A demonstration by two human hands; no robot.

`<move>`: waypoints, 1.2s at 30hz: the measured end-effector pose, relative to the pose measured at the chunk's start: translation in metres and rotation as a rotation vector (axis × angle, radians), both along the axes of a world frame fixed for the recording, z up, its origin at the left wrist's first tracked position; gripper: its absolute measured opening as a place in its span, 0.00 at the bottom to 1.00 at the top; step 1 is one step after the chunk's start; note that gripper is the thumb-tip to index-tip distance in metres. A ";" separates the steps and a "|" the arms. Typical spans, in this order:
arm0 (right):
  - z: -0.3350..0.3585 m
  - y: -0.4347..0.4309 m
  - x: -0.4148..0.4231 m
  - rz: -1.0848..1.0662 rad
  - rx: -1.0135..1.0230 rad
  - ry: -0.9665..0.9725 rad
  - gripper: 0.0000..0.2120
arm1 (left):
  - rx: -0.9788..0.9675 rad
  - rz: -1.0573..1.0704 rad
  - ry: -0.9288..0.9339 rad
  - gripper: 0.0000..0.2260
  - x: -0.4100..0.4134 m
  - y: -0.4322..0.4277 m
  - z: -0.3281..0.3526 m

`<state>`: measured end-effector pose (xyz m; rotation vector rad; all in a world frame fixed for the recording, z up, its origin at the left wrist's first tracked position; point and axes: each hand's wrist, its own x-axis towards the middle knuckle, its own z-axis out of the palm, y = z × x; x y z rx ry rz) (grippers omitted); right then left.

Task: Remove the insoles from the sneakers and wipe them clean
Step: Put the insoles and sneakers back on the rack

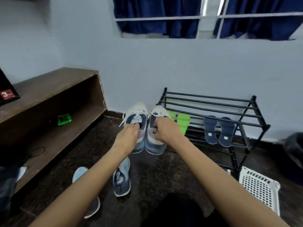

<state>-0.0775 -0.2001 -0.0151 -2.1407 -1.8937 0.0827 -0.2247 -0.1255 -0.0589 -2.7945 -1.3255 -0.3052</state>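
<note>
As each hand closes on a shoe mouth, both sides have a firm hold. The left hand [129,136] has its fingers hooked down into the opening of the left sneaker [136,112]. The right hand [165,131] curls its fingers over the collar of the right sneaker [159,110]. These two white-and-blue shoes sit side by side, toes toward the far wall and heels toward the person. Whether they rest on the dark floor [164,174] or hang just above it I cannot tell. The hands also hide whether any insole still lies inside.

Just right of the shoes stands a black shoe rack [213,102]. A pair of green insoles [183,122] is propped at its left end, and a pair of navy insoles [210,131] leans further right. Nearer the person, a second pair of blue sneakers [122,178] lies on the floor, well apart from the held pair. A wooden bench [49,89] runs along the left, and a white perforated basket [259,185] sits at the near right.

With two pairs of insoles already out on the rack, the removal step looks largely done. These shoes are probably either being checked inside or parked against the wall. If an insole remains, the next move calls for one hand to steady the shoe while the other pinches the insole's heel edge and peels it out. Wiping then needs a cloth, which I cannot pick out.
</note>
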 end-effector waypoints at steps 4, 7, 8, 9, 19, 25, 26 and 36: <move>0.030 -0.026 0.048 -0.085 0.099 -0.047 0.11 | 0.069 -0.102 -0.038 0.10 0.045 -0.016 0.038; 0.044 -0.041 0.087 -0.152 0.150 -0.066 0.10 | 0.098 -0.151 -0.035 0.10 0.085 -0.026 0.058; 0.047 -0.044 0.099 -0.178 0.160 -0.070 0.11 | 0.099 -0.169 -0.041 0.10 0.097 -0.028 0.062; 0.050 -0.048 0.113 -0.207 0.168 -0.072 0.10 | 0.096 -0.190 -0.045 0.10 0.112 -0.030 0.065; 0.045 -0.065 0.247 -0.441 0.212 0.001 0.07 | 0.038 -0.357 -0.082 0.09 0.266 -0.029 0.070; 0.023 -0.055 0.318 -0.544 0.259 -0.045 0.07 | 0.016 -0.423 -0.081 0.10 0.339 -0.022 0.054; 0.020 -0.053 0.326 -0.556 0.257 -0.055 0.07 | 0.000 -0.429 -0.080 0.10 0.348 -0.020 0.051; -0.003 -0.032 0.371 -0.595 0.103 -0.159 0.16 | -0.095 -0.453 -0.134 0.10 0.416 -0.002 0.019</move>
